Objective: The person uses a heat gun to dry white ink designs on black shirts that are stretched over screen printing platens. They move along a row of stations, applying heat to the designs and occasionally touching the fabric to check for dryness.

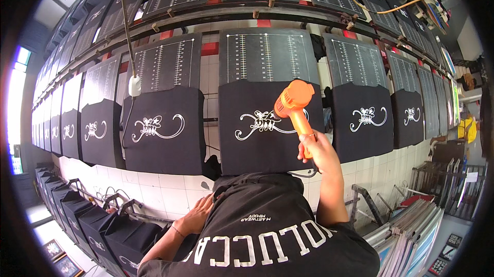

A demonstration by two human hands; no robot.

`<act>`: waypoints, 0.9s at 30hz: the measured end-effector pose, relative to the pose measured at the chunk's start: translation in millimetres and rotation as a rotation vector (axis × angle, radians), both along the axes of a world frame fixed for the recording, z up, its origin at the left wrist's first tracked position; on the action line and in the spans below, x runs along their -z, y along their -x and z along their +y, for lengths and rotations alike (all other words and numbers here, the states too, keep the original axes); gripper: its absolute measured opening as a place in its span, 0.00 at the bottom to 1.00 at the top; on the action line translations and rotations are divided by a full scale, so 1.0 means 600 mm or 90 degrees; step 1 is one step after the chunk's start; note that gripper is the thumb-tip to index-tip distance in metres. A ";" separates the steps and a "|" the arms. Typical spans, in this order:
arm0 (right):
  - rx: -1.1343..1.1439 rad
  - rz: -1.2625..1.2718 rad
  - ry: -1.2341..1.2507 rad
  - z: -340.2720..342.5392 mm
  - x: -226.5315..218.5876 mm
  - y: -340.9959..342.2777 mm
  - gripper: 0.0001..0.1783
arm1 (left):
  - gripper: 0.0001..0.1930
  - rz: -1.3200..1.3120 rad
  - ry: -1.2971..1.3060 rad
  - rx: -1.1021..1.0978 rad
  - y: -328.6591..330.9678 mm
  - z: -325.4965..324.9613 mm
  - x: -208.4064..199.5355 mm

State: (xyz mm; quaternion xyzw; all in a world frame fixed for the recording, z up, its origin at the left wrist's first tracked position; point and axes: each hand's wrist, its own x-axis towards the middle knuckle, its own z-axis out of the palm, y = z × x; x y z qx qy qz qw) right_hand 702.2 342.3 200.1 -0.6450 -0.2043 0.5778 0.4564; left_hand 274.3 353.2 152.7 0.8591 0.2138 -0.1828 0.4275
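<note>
My right hand (322, 154) is wrapped round the handle of an orange heat gun (294, 103). The gun's nozzle points left and down, close above the white line design (257, 125) printed on a black T-shirt (257, 156). That shirt lies flat over a dark printing board (247, 61) with ruler marks. From the bottom of the handle a dark cord (303, 175) trails down. My left hand (198, 212) lies with fingers stretched out against the side of my own black shirt, holding nothing.
Boards with like-printed black shirts stand on both sides, such as one shirt (154, 127) at left and another (368, 120) at right. A hanging cable with a white socket (135, 86) crosses the left. Framed screens (406, 241) lean at lower right. More shirt-covered boards (98, 225) line the lower left.
</note>
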 end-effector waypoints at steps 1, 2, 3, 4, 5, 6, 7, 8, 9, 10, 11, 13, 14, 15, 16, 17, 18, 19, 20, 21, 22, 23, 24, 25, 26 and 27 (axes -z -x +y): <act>0.016 0.009 0.006 0.007 -0.002 0.000 0.16 | 0.49 -0.022 -0.010 0.000 0.007 0.001 0.006; 0.031 0.015 0.011 0.012 -0.004 0.002 0.16 | 0.49 -0.046 -0.022 -0.002 0.011 0.004 0.010; 0.036 -0.005 0.001 0.015 -0.002 0.009 0.16 | 0.49 -0.054 -0.005 -0.016 0.016 0.009 0.011; 0.040 -0.024 -0.009 0.020 0.005 0.021 0.16 | 0.48 -0.062 0.012 -0.030 0.019 0.014 0.011; 0.042 -0.043 -0.018 0.025 0.011 0.030 0.16 | 0.48 -0.070 0.030 -0.047 0.023 0.017 0.009; 0.051 -0.028 -0.010 0.025 0.013 0.029 0.16 | 0.47 -0.087 0.034 -0.053 0.027 0.022 0.010; 0.059 -0.013 -0.002 0.024 0.015 0.024 0.16 | 0.47 -0.105 0.037 -0.059 0.030 0.028 0.013; 0.068 0.003 0.005 0.026 0.014 0.022 0.16 | 0.46 -0.121 0.040 -0.066 0.034 0.033 0.016; 0.073 -0.003 0.015 0.031 0.007 0.027 0.15 | 0.45 -0.139 0.034 -0.065 0.038 0.038 0.022; 0.071 -0.024 0.008 0.034 0.008 0.036 0.15 | 0.44 -0.158 0.028 -0.065 0.044 0.042 0.030; 0.071 -0.047 0.001 0.036 0.012 0.049 0.15 | 0.42 -0.177 0.023 -0.062 0.049 0.048 0.036; 0.082 -0.057 0.001 0.041 0.010 0.065 0.14 | 0.43 -0.186 0.031 -0.054 0.061 0.061 0.041; 0.081 -0.040 0.011 0.041 0.005 0.066 0.15 | 0.43 -0.192 0.037 -0.052 0.068 0.065 0.045; 0.081 -0.023 0.021 0.039 -0.001 0.062 0.15 | 0.43 -0.196 0.037 -0.047 0.075 0.069 0.051; 0.080 -0.006 0.031 0.039 -0.006 0.062 0.16 | 0.42 -0.200 0.037 -0.042 0.082 0.073 0.058; 0.089 -0.015 0.039 0.037 -0.009 0.071 0.16 | 0.42 -0.204 0.037 -0.037 0.088 0.076 0.062; 0.083 -0.035 0.036 0.033 -0.008 0.082 0.16 | 0.41 -0.201 0.044 -0.037 0.089 0.080 0.062; 0.076 -0.054 0.032 0.030 -0.007 0.094 0.16 | 0.40 -0.198 0.051 -0.037 0.090 0.085 0.059; 0.071 -0.073 0.029 0.028 -0.008 0.103 0.16 | 0.40 -0.195 0.059 -0.037 0.091 0.092 0.056; 0.072 -0.051 0.039 0.028 -0.012 0.104 0.16 | 0.39 -0.193 0.055 -0.030 0.094 0.098 0.054; 0.086 -0.033 0.049 0.028 -0.019 0.103 0.15 | 0.38 -0.191 0.050 -0.024 0.097 0.104 0.053; 0.094 -0.035 0.041 0.029 -0.016 0.108 0.15 | 0.36 -0.190 0.043 -0.017 0.099 0.111 0.054; 0.103 -0.036 0.034 0.030 -0.012 0.113 0.15 | 0.37 -0.187 0.042 -0.006 0.105 0.116 0.060; 0.099 -0.045 0.028 0.034 -0.009 0.121 0.15 | 0.37 -0.183 0.041 0.004 0.114 0.123 0.069; 0.094 -0.054 0.024 0.039 -0.005 0.132 0.15 | 0.37 -0.179 0.041 0.014 0.117 0.130 0.068; 0.089 -0.062 0.019 0.043 -0.003 0.140 0.14 | 0.37 -0.177 0.048 0.018 0.120 0.135 0.067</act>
